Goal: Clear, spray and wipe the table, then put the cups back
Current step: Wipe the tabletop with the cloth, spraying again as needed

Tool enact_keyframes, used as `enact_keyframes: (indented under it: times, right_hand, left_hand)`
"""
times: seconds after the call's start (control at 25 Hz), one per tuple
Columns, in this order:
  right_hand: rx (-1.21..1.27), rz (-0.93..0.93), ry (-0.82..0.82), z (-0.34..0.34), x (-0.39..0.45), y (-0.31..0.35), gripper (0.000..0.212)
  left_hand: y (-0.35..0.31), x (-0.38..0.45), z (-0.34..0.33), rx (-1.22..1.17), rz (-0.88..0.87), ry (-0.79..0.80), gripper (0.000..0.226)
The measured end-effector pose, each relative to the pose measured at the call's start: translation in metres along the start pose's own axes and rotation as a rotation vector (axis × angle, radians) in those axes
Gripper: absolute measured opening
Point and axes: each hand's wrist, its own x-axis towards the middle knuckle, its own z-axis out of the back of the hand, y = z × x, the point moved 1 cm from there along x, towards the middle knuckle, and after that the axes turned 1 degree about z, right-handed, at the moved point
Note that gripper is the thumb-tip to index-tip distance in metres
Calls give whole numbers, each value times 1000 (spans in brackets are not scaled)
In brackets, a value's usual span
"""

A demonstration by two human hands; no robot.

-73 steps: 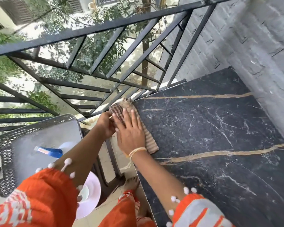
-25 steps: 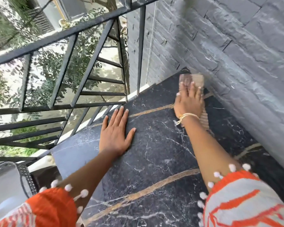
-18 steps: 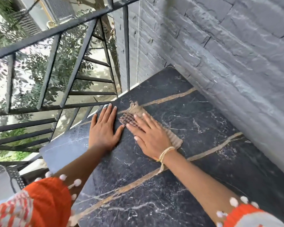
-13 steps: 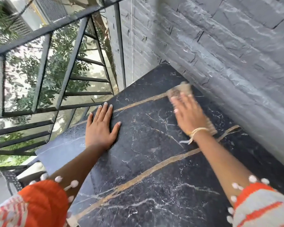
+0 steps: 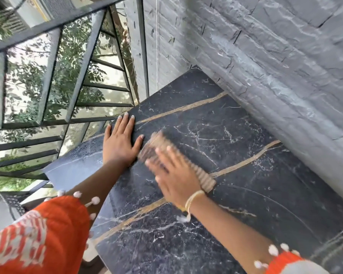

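the right hand (image 5: 176, 173) lies flat, palm down, fingers spread and blurred with motion, pressing a ribbed brownish cloth (image 5: 204, 177) against the tabletop (image 5: 246, 194). it is not clenched round the cloth; it pins it under the open palm, so the cloth sits directly beneath the hand, showing past the fingertips toward the railing and past the heel of the palm on the wall side. the cloth's long axis runs diagonally, from near the left thumb down toward the gold vein beside the right wrist.

the left hand (image 5: 120, 144) is also flat and open, holding nothing, fingers together and pointing away toward the railing (image 5: 75, 62), braced on the tabletop near its outer edge. the far end of the cloth is just beside this hand's thumb, nearly touching it.

outward from both hands, the dark marbled tabletop is bare, running to the grey brick wall (image 5: 275, 66) on the right. no cups and no spray bottle show here.

i judge this to be mid-wipe. the unswept stretch that matters lies on the wall side and toward the near edge, and the right hand, already on the cloth, is the nearer one to take it there. the cups go back afterwards.
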Motion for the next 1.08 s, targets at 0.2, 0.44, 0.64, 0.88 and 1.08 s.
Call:
enact_keyframes:
  times: [0.2,0.44,0.64,0.88,1.08]
  right_hand:
    - [-71,38,-70,3,1,-70,50]
    - [44,-827,-108,12,-20,-197,53]
    - [8,-608,-120,11,18,-65,55]
    - [29,111,12,-25,-20,160,56]
    - [-102,256,-33,-22,-16,106,50]
  left_hand:
    - [-1,0,1,-13,-15,6,67]
    - [30,-9,12,-46,-161,156,72]
    - [81,-42,37,-107,-261,162,58]
    - [130,-124,35,-154,-32,83,55]
    - [130,-160,30,-83,40,42,55]
